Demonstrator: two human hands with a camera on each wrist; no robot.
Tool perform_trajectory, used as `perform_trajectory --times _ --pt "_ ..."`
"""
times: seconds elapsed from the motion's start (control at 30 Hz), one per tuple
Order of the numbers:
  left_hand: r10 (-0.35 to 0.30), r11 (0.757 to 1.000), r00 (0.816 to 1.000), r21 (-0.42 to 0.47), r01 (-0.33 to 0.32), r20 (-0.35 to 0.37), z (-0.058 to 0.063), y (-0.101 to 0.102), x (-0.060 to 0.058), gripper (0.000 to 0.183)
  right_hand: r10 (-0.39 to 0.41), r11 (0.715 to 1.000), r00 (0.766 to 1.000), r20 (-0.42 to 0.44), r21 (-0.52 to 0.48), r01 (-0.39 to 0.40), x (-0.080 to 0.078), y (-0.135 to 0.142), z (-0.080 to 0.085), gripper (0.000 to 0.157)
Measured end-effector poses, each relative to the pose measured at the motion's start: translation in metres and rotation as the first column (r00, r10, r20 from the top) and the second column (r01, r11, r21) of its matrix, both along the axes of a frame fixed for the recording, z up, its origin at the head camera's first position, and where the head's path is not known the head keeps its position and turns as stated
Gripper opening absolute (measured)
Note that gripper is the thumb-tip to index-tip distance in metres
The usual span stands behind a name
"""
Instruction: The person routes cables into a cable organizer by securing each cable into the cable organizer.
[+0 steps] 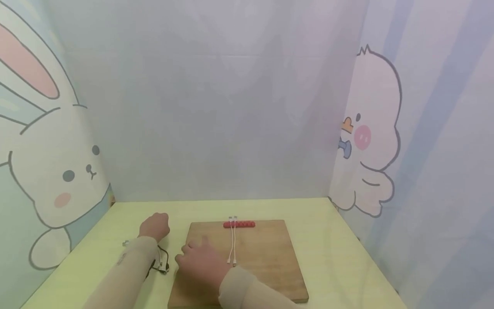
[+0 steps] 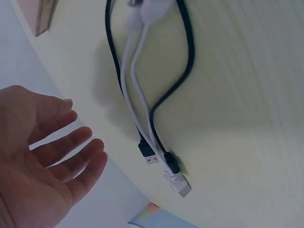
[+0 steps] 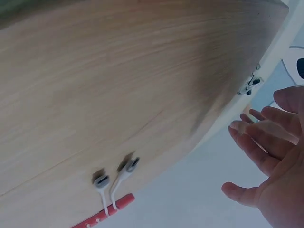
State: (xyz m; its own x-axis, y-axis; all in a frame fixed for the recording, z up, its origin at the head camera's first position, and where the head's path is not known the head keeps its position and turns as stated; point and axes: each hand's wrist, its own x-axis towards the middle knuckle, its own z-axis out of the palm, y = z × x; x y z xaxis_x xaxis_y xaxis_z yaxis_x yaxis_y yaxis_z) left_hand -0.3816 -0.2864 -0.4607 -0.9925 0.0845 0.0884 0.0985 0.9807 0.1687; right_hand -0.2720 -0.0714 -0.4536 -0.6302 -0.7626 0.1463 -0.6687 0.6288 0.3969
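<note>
The left wrist view bares what the beige sleeve (image 1: 125, 270) partly hides from the head camera: smooth black cords (image 2: 189, 52) and white cords (image 2: 125, 71) with blocky plugs on the pale table (image 2: 242, 156), near the empty, loosely bent left hand (image 2: 45, 156). Apart from it, the empty, relaxed right hand (image 1: 202, 262) hovers over a flat, grained wooden board (image 1: 266, 270), whose slotted red strip (image 1: 247, 224) seats two slim white cables (image 1: 234, 242).

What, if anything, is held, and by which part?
Nothing: the empty left hand is near black and white USB cables; the empty right hand over the brown wooden board.
</note>
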Motion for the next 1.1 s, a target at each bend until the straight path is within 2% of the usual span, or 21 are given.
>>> perform_trajectory --times 0.17,0.37,0.6,0.83,0.97,1.1 --pt "0.066 0.998 0.996 0.016 -0.067 0.057 -0.012 -0.019 0.003 0.017 -0.023 0.999 0.996 0.086 0.042 0.019 0.006 -0.021 -0.010 0.042" --pt "0.104 0.994 0.994 0.014 -0.105 0.042 -0.007 -0.019 0.012 0.024 -0.082 0.996 0.976 0.202 0.058 0.072 0.018 -0.038 -0.008 0.047" --pt "0.107 0.994 0.993 -0.019 -0.106 0.049 -0.004 -0.013 0.017 0.023 -0.153 0.988 0.942 0.298 0.063 0.141 0.018 -0.046 -0.009 0.051" --pt "0.095 0.995 0.995 -0.031 -0.094 0.028 -0.009 -0.013 0.020 0.024 -0.174 0.985 0.922 0.346 0.075 0.158 0.019 -0.050 -0.010 0.052" --pt "0.068 0.997 0.998 -0.024 -0.069 -0.015 -0.009 -0.012 0.020 0.026 -0.165 0.986 0.930 0.328 0.064 0.153 0.020 -0.050 -0.012 0.045" --pt "0.061 0.998 0.998 0.000 -0.061 -0.020 -0.007 -0.012 0.025 0.026 -0.144 0.989 0.937 0.318 0.064 0.131 0.022 -0.050 -0.013 0.037"
